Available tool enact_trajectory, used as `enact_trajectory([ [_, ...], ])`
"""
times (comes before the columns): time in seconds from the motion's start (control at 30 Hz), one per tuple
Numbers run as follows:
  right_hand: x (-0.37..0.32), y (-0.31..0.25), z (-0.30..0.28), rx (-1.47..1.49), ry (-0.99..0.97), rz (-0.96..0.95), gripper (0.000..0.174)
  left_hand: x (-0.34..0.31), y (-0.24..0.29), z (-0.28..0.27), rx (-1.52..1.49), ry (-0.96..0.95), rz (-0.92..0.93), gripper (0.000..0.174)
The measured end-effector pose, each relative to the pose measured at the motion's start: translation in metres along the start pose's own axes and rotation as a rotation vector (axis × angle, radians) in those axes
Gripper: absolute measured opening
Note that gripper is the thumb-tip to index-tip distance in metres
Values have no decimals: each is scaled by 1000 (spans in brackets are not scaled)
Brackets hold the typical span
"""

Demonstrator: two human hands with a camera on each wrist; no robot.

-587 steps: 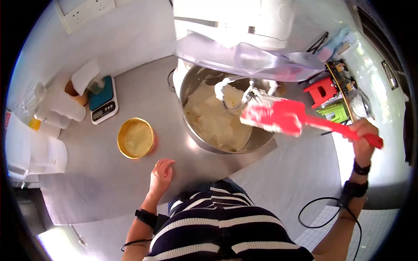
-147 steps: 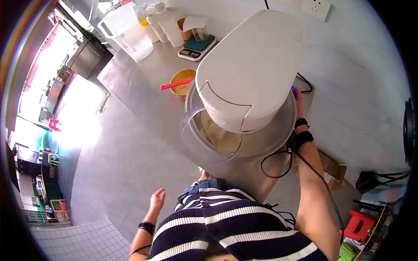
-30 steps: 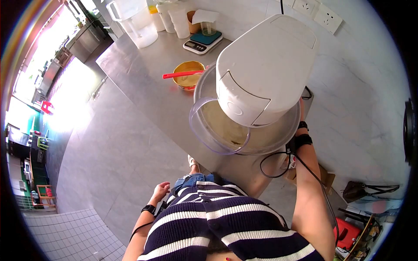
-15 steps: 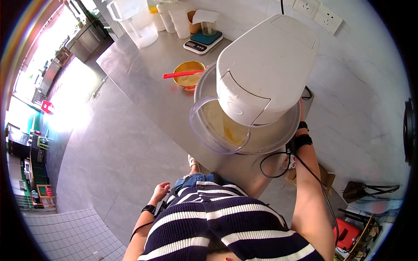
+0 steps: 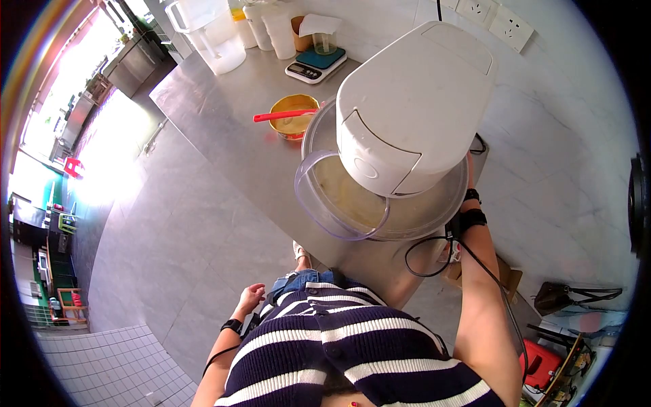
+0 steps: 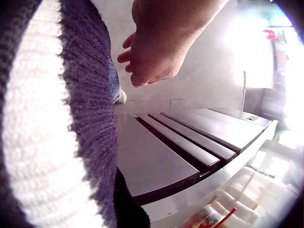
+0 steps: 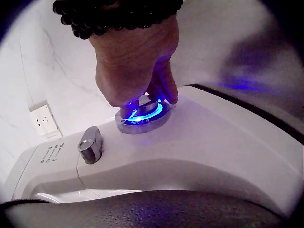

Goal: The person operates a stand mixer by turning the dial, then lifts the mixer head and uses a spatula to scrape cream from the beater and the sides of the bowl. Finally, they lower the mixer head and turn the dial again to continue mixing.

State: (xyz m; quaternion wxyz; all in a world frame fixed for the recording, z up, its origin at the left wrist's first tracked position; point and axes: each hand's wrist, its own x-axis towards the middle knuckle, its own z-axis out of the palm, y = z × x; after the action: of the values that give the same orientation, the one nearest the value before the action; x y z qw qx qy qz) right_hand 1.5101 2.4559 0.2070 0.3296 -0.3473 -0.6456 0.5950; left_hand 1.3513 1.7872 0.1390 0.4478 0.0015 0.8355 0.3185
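My right hand point(image 7: 135, 66) grips a round control knob point(image 7: 146, 102), ringed in blue light, on the side of a white stand mixer point(image 5: 413, 102). In the head view most of that hand is hidden behind the mixer. Under the mixer's head is a large metal bowl holding a pale creamy mixture point(image 5: 346, 190), seen through a clear splash guard point(image 5: 303, 203) with a pouring chute. My left hand point(image 5: 251, 296) hangs beside my body, fingers loosely curled around nothing. A red spatula point(image 5: 281, 117) lies across a gold-coloured bowl point(image 5: 293, 129) left of the mixer.
A digital scale point(image 5: 308, 71), white bottles point(image 5: 279, 34) and a clear plastic pitcher point(image 5: 220, 51) stand at the back of the steel table point(image 5: 203, 102). A small metal lever point(image 7: 90, 145) sits near the knob. A black cable point(image 5: 413, 264) loops from my right wrist.
Much earlier my right hand held the spatula above the mixing bowl; now the spatula rests on the gold-coloured bowl and the mixer head is down. Lately only the mixture's surface has shifted.
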Motion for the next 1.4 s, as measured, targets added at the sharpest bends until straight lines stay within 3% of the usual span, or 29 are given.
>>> enact_trajectory([
  [0.43, 12, 17, -6, 76, -22, 1, 38, -4, 6, 2, -18, 18, -10, 32],
  [0.63, -2, -7, 0, 28, -26, -3, 39, -7, 12, 1, 29, 18, 1, 33],
  [0.9, -3, -4, 1, 116, -41, 26, 47, -5, 13, 0, 6, 19, -5, 33],
  [1.4, -1, -1, 0, 118, -59, 52, 46, -9, 15, -1, 1, 9, 0, 32],
])
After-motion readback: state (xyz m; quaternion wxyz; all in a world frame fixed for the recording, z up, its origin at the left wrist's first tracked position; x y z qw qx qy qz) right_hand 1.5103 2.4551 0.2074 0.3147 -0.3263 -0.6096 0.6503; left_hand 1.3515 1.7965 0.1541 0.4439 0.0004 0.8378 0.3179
